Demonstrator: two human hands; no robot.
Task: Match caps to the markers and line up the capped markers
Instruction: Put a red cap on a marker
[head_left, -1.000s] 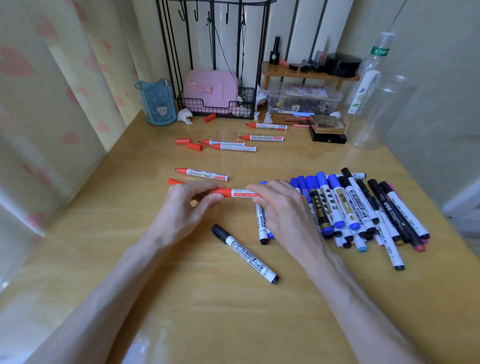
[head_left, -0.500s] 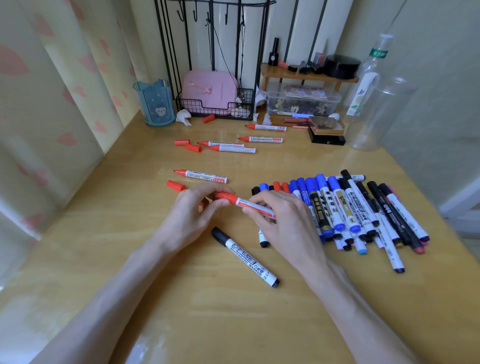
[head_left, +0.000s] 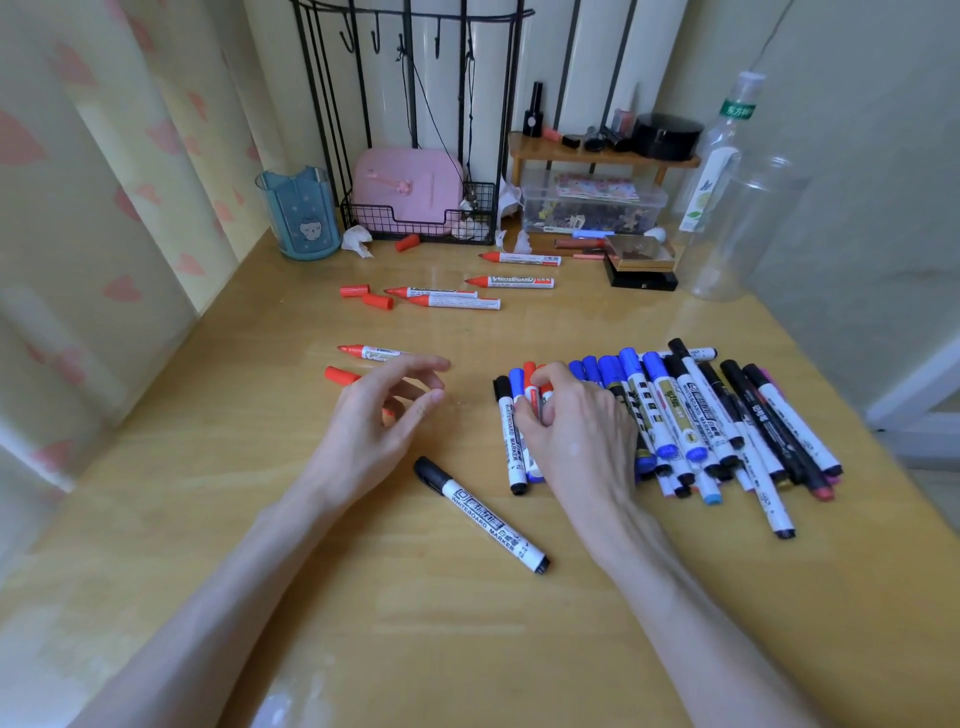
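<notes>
A row of capped markers (head_left: 675, 415), blue, black and red, lies side by side on the right of the wooden table (head_left: 260, 467). My right hand (head_left: 576, 431) pinches a red capped marker (head_left: 530, 382) at the left part of that row, beside a black one (head_left: 506, 431). My left hand (head_left: 379, 415) hovers with loosely curled fingers and holds nothing. Just beyond it lie a loose red cap (head_left: 340, 375) and an uncapped red marker (head_left: 369, 352). A black capped marker (head_left: 483, 514) lies alone nearer to me.
Farther back lie several uncapped red markers (head_left: 457, 302) and loose red caps (head_left: 355, 290). Along the back edge stand a blue cup (head_left: 298, 213), a wire rack (head_left: 415, 228), a clear storage box (head_left: 592, 208), a black box (head_left: 641, 275) and a clear jar (head_left: 748, 234).
Both hands held the red marker over the table's middle. My right hand has carried it right into the row, and my left hand has let go and stayed behind.
</notes>
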